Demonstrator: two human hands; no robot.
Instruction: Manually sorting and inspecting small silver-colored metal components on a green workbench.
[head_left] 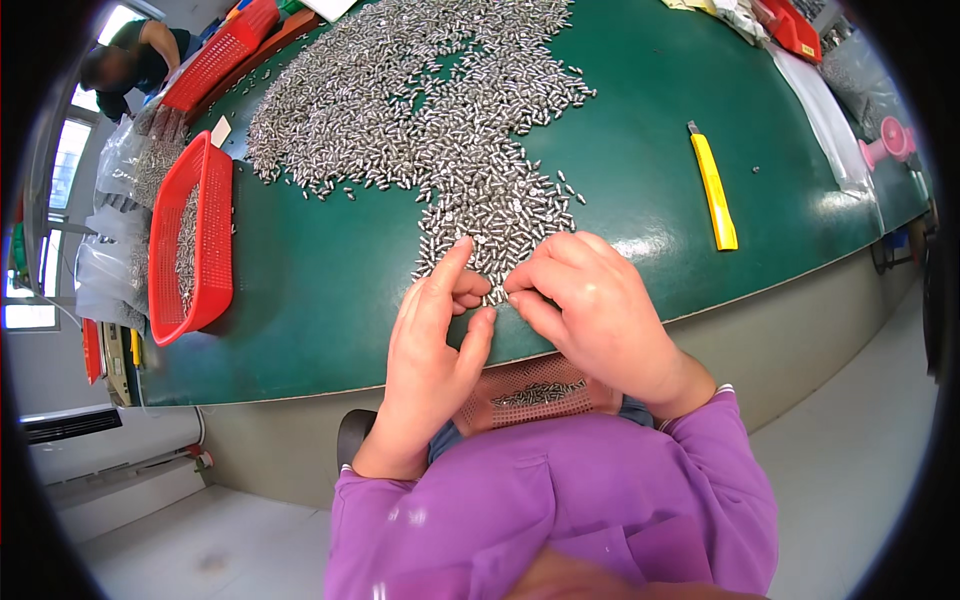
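A large spread of small silver bullet-shaped metal parts (480, 190) covers the middle of the green tabletop and narrows toward me. At its near end, my left hand (430, 330) has its thumb and index finger apart, while other fingertips bend in against the parts. From the right, my right hand (595, 305) meets it with thumb and forefinger pinched at a small metal part beside the left fingertips. The fingers partly cover what lies between them. Below the table edge, a pinkish mesh basket (480, 400) sits at my lap with more such parts inside.
A red plastic basket (217, 240) with metal parts stands at the left. A yellow utility knife (712, 190) lies on the right of the green table (630, 200). Clear bags (110, 260) are beyond the left edge; a small pink fan (890, 142) stands far right. Another person (140, 60) bends at the far left.
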